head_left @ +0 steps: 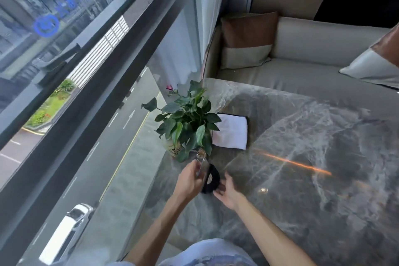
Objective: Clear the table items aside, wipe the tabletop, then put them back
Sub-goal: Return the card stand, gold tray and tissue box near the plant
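A leafy potted plant (pixel 187 123) in a pale patterned pot stands near the window edge of the grey marble table (pixel 302 157). Behind it lies a folded white cloth (pixel 232 133) with a dark border. Just in front of the plant sits a small black round object (pixel 212 179) on the tabletop. My left hand (pixel 189 179) is closed on a thin clear or silvery item rising beside that black object; what it is stays unclear. My right hand (pixel 227 192) touches the black object's near right side, fingers curled around it.
A large window (pixel 86 71) with a dark frame runs along the left, right beside the table edge. A beige sofa (pixel 302 49) with brown-and-white cushions (pixel 248 39) lies beyond the table. My knees in pale jeans (pixel 207 252) are at the bottom.
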Tool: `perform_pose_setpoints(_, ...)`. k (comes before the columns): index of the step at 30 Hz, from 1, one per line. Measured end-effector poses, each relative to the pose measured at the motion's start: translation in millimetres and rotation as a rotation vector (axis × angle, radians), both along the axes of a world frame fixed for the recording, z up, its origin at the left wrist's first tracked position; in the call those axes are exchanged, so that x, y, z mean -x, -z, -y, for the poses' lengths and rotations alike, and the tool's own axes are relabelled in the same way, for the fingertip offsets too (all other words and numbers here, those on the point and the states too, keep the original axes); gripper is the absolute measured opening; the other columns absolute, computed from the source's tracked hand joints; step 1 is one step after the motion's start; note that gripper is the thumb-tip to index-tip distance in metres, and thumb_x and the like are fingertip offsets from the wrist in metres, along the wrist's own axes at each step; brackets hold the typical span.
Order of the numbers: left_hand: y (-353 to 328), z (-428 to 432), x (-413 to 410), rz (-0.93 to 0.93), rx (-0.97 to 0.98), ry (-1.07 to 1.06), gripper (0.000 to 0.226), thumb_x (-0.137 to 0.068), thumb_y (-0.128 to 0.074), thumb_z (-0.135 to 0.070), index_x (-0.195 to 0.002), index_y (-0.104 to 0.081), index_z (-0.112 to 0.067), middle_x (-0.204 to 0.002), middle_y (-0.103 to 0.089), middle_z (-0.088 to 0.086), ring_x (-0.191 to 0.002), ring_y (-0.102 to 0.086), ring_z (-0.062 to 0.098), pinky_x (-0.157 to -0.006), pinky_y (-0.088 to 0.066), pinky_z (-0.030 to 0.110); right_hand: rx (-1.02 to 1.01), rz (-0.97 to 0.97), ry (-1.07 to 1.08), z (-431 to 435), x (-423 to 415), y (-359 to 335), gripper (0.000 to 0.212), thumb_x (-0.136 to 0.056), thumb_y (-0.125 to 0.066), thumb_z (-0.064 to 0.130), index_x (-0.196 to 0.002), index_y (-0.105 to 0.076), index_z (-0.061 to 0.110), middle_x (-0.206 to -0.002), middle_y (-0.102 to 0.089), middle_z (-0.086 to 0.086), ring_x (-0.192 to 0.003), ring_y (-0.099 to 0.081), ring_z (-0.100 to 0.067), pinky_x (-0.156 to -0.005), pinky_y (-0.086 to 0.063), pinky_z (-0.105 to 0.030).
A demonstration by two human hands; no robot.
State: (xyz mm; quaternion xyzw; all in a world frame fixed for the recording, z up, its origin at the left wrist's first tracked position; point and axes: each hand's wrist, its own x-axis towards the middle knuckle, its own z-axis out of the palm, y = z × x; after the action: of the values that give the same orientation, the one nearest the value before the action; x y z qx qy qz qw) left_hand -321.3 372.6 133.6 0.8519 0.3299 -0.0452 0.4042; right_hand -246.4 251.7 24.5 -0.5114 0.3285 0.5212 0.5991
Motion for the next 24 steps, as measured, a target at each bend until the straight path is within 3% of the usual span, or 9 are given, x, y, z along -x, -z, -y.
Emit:
perform_pose_setpoints(2,5.3,-3.1,-3.0,-0.008,0.013,-0.012,0.020,-0.077,-0.045,-0.026,-0.083,-0.045,-0.007,-0.082,-0.059,0.010,-0.076,-0.054,0.031,-0.066,-0.043,0.044,0.001,-0.009,0.018,-4.1,-2.1,7.7,0.063,-0.098,-0.036,0.051,-0.142,-0.041,0.007,-0.152,-0.037,-0.013,-0.141,-0.032,-0.029,-0.116,-0.031,-0.042)
perform_pose_setpoints(12,19.2,-8.7,-12.8,-0.046,-0.039,-0.006,0.014,-0.083,-0.054,-0.022,-0.087,-0.050,-0.009,-0.086,-0.062,0.005,-0.078,-0.057,0.028,-0.068,-0.047,0.043,-0.033,-0.019,0.004,-8.7,-5.1,19.1,0.065,-0.098,-0.030,0.053,-0.144,-0.038,0.009,-0.153,-0.034,-0.014,-0.141,-0.032,-0.031,-0.116,-0.031,-0.043)
perform_pose_setpoints(17,19.5,-13.2,-14.4,-0.063,-0.063,0.020,0.013,-0.087,-0.055,-0.021,-0.095,-0.055,-0.011,-0.095,-0.065,0.003,-0.084,-0.060,0.025,-0.071,-0.050,0.040,-0.039,-0.025,0.021,-12.1,6.8,22.9,0.067,-0.096,-0.037,0.055,-0.145,-0.038,0.009,-0.154,-0.034,-0.013,-0.140,-0.035,-0.030,-0.111,-0.036,-0.042)
perform_pose_setpoints(22,23.2,-14.1,-11.1,-0.066,-0.091,0.060,0.013,-0.089,-0.055,-0.024,-0.091,-0.050,-0.011,-0.090,-0.060,0.003,-0.080,-0.056,0.025,-0.065,-0.040,0.035,-0.058,-0.028,0.029,-12.7,8.8,18.2,0.063,-0.098,-0.034,0.052,-0.146,-0.036,0.011,-0.155,-0.031,-0.011,-0.143,-0.030,-0.029,-0.115,-0.033,-0.044)
perform_pose_setpoints(24,24.8,-13.4,-11.0,-0.064,-0.086,0.073,0.012,-0.089,-0.055,-0.023,-0.091,-0.049,-0.012,-0.091,-0.060,0.003,-0.081,-0.056,0.025,-0.066,-0.043,0.037,-0.062,-0.027,0.025,-12.5,8.5,17.9,0.063,-0.098,-0.034,0.052,-0.147,-0.033,0.012,-0.156,-0.030,-0.011,-0.143,-0.029,-0.029,-0.115,-0.032,-0.044)
